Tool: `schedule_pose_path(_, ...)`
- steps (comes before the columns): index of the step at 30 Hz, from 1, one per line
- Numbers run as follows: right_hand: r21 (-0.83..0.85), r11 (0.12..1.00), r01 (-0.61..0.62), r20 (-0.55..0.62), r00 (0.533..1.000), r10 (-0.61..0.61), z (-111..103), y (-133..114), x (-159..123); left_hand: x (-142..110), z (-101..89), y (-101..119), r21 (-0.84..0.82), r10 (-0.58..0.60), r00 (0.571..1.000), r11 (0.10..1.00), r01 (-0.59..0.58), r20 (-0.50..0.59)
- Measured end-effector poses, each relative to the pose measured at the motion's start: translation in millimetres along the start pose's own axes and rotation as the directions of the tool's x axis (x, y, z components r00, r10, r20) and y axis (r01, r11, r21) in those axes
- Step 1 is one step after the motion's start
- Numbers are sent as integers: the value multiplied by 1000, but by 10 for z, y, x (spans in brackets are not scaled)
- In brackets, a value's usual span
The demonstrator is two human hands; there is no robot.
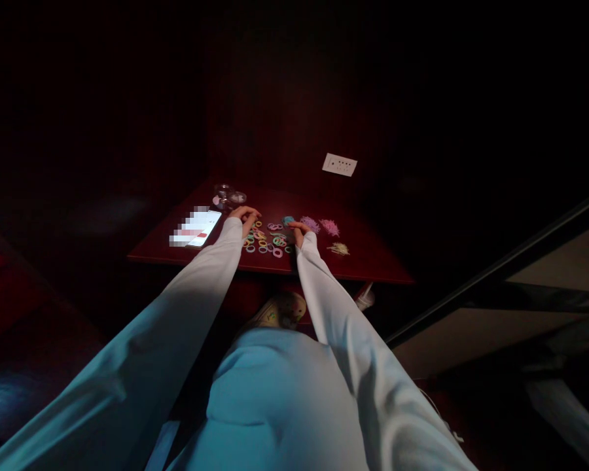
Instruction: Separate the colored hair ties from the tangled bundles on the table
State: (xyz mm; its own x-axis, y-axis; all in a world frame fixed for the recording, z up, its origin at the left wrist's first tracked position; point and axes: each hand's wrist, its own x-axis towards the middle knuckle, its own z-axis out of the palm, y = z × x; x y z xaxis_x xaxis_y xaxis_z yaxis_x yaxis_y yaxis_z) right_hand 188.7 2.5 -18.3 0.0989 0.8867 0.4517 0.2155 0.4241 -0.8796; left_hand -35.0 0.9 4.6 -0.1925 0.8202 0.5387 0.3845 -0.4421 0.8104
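On a dark red desk, small coloured hair ties lie spread as loose rings between my hands. My left hand rests at their upper left, its fingers bent loosely and apart. At the edge of a small teal pile is my right hand, fingertips drawn together and touching the pile; whatever they pinch is too small to make out. Just beyond that hand sit a purple pile and a pink pile. A pale yellow pile lies to its right.
A lit phone lies left of my left hand. Behind it stand clear round containers. A white wall socket is on the back panel. Below the desk edge show a clog shoe and a whitish cup-like object.
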Motion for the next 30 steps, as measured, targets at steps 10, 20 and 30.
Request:
schedule_pose_path(10, -191, 978, 83, 168, 984, -51, -229, 57, -64, -53, -182, -437, 127, 176, 923, 964, -231, 343)
schedule_pose_path(20, -488, 816, 310, 401, 910, -106, -383, -164, -225, -260, -254, -438, 287, 171, 871, 900, -328, 461)
schedule_pose_path(30, -404, 864, 301, 379, 914, -142, -82, -132, -121, -78, -249, -282, 125, 171, 893, 962, -242, 416)
